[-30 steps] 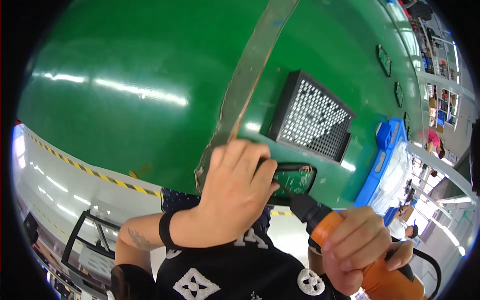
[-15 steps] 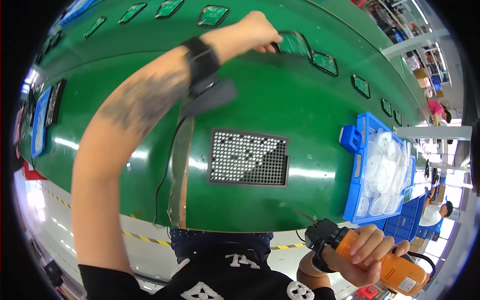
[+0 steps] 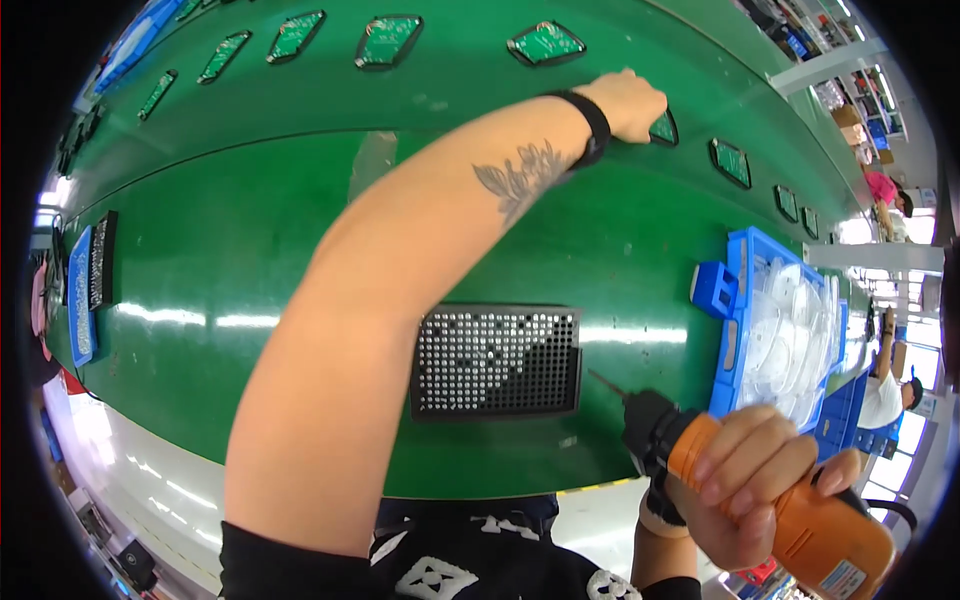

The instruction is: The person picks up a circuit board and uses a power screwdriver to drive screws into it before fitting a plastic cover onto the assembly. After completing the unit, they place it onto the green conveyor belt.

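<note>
My left arm stretches across the green table. The fingers of my left hand (image 3: pixel 630 105) are curled down at the edge of a green circuit board (image 3: pixel 664 128) in a black frame; the hand covers most of it. In my right hand (image 3: pixel 745 480), at the lower right, is an orange electric screwdriver (image 3: pixel 825 535) with a black front end. Its long thin bit (image 3: pixel 606 382) points up and left, close to a black perforated tray (image 3: pixel 550 385). Small shiny pieces, apparently screws, fill the left and upper holes of the tray.
More framed boards (image 3: pixel 388 42) lie in a row along the far strip, one (image 3: pixel 545 42) just left of my hand. A blue bin (image 3: pixel 735 330) of clear plastic covers (image 3: pixel 785 340) stands at the right. Another black tray (image 3: pixel 103 260) is at the far left. People work beyond the right side.
My left hand has let go of one board, which now lies farther back, and has moved right to the neighbouring board. My right hand still holds the screwdriver, slightly farther right.
</note>
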`<move>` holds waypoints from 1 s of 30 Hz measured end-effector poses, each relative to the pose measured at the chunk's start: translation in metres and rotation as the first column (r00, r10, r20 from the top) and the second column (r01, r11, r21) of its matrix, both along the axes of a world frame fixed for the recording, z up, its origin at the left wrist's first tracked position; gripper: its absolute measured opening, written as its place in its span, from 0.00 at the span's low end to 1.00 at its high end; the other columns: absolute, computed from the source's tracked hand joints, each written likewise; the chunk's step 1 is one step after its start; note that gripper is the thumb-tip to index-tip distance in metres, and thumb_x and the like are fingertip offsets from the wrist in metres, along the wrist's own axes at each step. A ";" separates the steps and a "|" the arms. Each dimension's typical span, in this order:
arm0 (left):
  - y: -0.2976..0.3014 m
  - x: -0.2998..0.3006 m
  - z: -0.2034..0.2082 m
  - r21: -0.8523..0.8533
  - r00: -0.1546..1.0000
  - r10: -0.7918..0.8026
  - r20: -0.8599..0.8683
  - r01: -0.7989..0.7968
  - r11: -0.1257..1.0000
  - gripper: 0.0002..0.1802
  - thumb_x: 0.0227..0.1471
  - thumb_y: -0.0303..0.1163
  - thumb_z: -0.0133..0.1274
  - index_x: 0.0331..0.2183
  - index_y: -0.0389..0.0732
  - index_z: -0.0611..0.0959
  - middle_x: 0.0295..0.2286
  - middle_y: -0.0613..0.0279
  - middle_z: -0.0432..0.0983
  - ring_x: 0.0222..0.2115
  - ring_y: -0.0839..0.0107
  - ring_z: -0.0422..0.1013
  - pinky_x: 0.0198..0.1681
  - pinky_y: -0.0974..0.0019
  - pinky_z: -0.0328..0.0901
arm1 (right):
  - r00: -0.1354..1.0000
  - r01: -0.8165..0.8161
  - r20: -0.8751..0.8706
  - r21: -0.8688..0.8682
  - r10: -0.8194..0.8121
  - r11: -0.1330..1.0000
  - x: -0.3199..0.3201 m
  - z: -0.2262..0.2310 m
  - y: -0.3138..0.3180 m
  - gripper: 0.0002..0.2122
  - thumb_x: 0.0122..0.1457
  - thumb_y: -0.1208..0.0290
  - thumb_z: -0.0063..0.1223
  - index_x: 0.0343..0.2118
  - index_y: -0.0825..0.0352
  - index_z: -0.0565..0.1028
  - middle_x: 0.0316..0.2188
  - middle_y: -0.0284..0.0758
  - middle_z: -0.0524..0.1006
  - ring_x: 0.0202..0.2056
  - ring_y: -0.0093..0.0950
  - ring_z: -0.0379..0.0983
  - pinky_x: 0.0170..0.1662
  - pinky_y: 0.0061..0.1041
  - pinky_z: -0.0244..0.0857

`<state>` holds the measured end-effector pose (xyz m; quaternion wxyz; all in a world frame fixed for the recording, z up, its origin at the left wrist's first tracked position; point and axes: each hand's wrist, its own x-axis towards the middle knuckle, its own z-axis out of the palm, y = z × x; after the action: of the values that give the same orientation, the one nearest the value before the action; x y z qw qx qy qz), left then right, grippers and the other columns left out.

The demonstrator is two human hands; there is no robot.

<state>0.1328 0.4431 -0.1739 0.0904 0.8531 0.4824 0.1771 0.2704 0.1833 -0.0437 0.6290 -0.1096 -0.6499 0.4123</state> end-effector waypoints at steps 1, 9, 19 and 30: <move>-0.007 -0.007 0.004 0.028 1.000 -0.008 -0.012 0.009 1.000 0.20 0.37 0.44 0.59 0.31 0.39 0.80 0.30 0.48 0.76 0.37 0.51 0.70 0.40 0.56 0.64 | 1.000 -0.021 -0.001 -0.004 0.021 1.000 -0.004 -0.002 0.006 0.18 0.47 0.77 0.48 0.40 0.64 0.55 0.15 0.30 0.64 0.13 0.22 0.62 0.16 0.19 0.62; -0.198 -0.084 0.093 -0.014 0.988 -0.138 -0.066 0.138 0.990 0.18 0.35 0.34 0.58 0.31 0.36 0.75 0.35 0.52 0.70 0.39 0.56 0.65 0.40 0.59 0.63 | 0.997 -0.032 0.072 -0.098 0.039 0.995 -0.010 -0.024 0.018 0.15 0.48 0.77 0.41 0.41 0.64 0.56 0.17 0.30 0.63 0.16 0.21 0.61 0.22 0.21 0.60; -0.403 -0.051 0.043 -0.269 0.972 -0.106 0.212 0.162 0.949 0.18 0.35 0.33 0.56 0.33 0.40 0.77 0.41 0.47 0.67 0.39 0.57 0.64 0.39 0.60 0.64 | 0.985 -0.065 0.145 -0.205 0.096 0.977 -0.014 -0.032 0.016 0.15 0.48 0.76 0.41 0.41 0.63 0.57 0.16 0.30 0.62 0.17 0.21 0.61 0.23 0.22 0.58; -0.414 -0.025 0.014 -0.213 0.936 0.193 0.294 -0.132 0.968 0.22 0.36 0.36 0.59 0.38 0.44 0.76 0.47 0.53 0.65 0.39 0.61 0.63 0.38 0.62 0.59 | 0.966 -0.086 0.230 -0.160 0.122 0.983 -0.011 -0.038 0.026 0.14 0.49 0.75 0.40 0.41 0.62 0.59 0.18 0.30 0.64 0.19 0.21 0.63 0.25 0.23 0.58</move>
<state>0.1080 0.0292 -0.1597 0.2315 0.7587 0.5458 0.2701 0.2595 0.2091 -0.0815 0.5138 -0.1705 -0.6931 0.4759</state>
